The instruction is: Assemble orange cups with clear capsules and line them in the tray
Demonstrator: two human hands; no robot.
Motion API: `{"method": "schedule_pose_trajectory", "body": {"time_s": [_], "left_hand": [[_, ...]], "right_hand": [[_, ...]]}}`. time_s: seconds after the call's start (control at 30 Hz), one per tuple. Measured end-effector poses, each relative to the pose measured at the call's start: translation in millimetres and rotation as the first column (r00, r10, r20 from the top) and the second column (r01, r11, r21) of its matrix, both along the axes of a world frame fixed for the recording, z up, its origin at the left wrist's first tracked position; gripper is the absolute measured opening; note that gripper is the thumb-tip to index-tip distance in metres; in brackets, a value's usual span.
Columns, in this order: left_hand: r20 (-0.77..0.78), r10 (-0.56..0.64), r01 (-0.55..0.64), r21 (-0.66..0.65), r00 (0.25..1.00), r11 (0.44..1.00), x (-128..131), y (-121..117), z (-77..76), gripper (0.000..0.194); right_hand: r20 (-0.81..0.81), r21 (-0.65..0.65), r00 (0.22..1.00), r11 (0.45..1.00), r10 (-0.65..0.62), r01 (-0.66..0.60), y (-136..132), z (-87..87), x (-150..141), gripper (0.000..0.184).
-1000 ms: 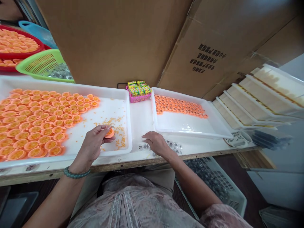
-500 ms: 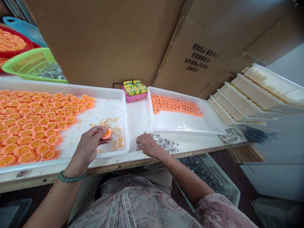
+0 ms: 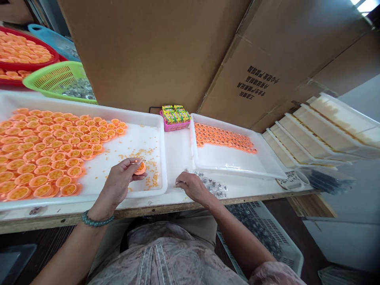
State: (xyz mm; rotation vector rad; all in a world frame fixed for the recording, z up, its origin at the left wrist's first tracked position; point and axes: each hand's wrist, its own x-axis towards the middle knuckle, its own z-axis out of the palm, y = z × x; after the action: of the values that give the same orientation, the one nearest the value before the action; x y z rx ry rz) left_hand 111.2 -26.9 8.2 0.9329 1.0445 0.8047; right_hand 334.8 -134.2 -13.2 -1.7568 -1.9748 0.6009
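Note:
My left hand (image 3: 120, 187) pinches a small orange plastic cup (image 3: 140, 168) above a white tray (image 3: 133, 138). Many more orange cups with yellow filling (image 3: 47, 154) crowd the left of that tray, and loose yellow granules (image 3: 145, 168) lie scattered near my fingers. My right hand (image 3: 192, 187) rests on the white table top (image 3: 178, 154), its fingertips drawn together. Right beside it lies a small heap of clear glassy pieces (image 3: 212, 186). Whatever its fingers may hold is hidden.
A second white tray (image 3: 234, 158) holds tight rows of orange cups (image 3: 222, 138). Behind stand a pink basket of yellow boxes (image 3: 174, 118), a green basket (image 3: 59, 81) and a red tub of cups (image 3: 23, 53). Cardboard sheets rise behind; stacked white trays (image 3: 320, 134) sit right.
My right hand has shifted slightly right, away from the left edge of the clear pieces. My left hand still holds the orange cup. The whole view has shifted slightly with my head.

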Motion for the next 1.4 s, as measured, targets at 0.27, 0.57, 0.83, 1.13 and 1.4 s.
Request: {"method": "schedule_pose_trajectory", "body": {"time_s": [0.27,0.57,0.83,1.13,1.4], "left_hand": [[0.078,-0.054,0.056,-0.032,0.995,0.998,-1.4,-1.3,0.5,0.038],[0.162,-0.11,0.114,-0.014,0.981,0.993,-2.5,-1.9,0.3,0.038],[0.258,-0.154,0.155,0.015,0.954,0.988,-5.1,-2.1,-0.2,0.031],[0.21,-0.156,0.148,0.053,0.965,0.988,-2.2,-2.1,0.0,0.031],[0.125,-0.166,0.157,0.076,0.978,0.985,-2.0,-1.5,-5.0,0.03]], "right_hand": [[-0.36,0.018,0.908,0.972,-0.211,0.233,19.5,31.5,-12.1,0.015],[-0.477,-0.02,0.879,1.0,-0.012,0.002,60.8,43.5,-39.2,0.019],[-0.479,-0.04,0.878,0.998,0.02,-0.044,84.3,47.2,-59.2,0.011],[-0.707,-0.122,0.692,0.989,-0.143,0.081,86.2,36.0,-69.2,0.017],[-0.528,0.0,0.848,0.999,-0.041,0.048,81.7,48.9,-70.8,0.009]]}}
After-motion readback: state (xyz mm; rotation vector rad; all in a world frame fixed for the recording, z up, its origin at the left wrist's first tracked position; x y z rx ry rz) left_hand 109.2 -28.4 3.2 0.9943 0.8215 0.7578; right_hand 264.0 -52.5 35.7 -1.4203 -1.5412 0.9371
